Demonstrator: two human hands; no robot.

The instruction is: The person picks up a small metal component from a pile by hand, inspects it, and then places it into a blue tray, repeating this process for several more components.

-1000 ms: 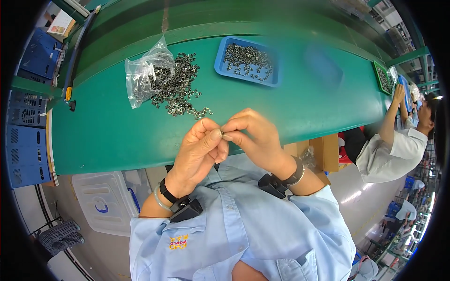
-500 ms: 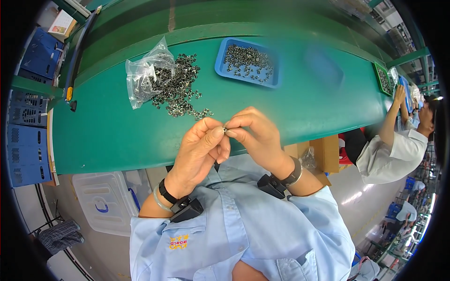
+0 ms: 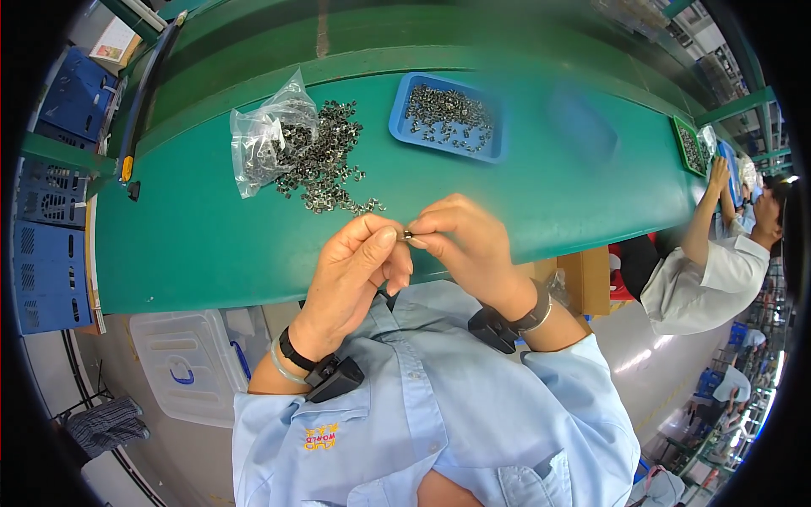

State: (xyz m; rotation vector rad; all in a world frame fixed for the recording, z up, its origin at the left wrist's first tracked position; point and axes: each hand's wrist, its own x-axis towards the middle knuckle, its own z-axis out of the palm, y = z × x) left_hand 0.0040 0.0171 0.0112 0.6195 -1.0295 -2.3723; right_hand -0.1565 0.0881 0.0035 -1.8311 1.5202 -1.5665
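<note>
Over the near edge of the green table, my left hand (image 3: 355, 266) and my right hand (image 3: 465, 245) meet fingertip to fingertip. Between their pinched thumbs and forefingers is a small dark, shiny metal piece (image 3: 407, 236), mostly covered by the fingers. Beyond my left hand lies a loose heap of small black and silver metal clips (image 3: 329, 156), spilling from a clear plastic bag (image 3: 253, 152). Farther right, a blue tray (image 3: 395, 118) holds many similar small pieces (image 3: 443, 110), spread unevenly.
The green table (image 3: 211, 253) runs across in front of me. At its far right stands a green tray (image 3: 688, 145) of small parts, near a co-worker (image 3: 710, 262). Blue crates (image 3: 52, 279) stack at the left; a lidded clear box (image 3: 182, 363) and a cardboard box (image 3: 585, 283) sit below table level.
Both hands stay together at nearly the same spot. The pinched piece shows slightly more between the fingertips, and the right wrist has shifted a little to the right.
</note>
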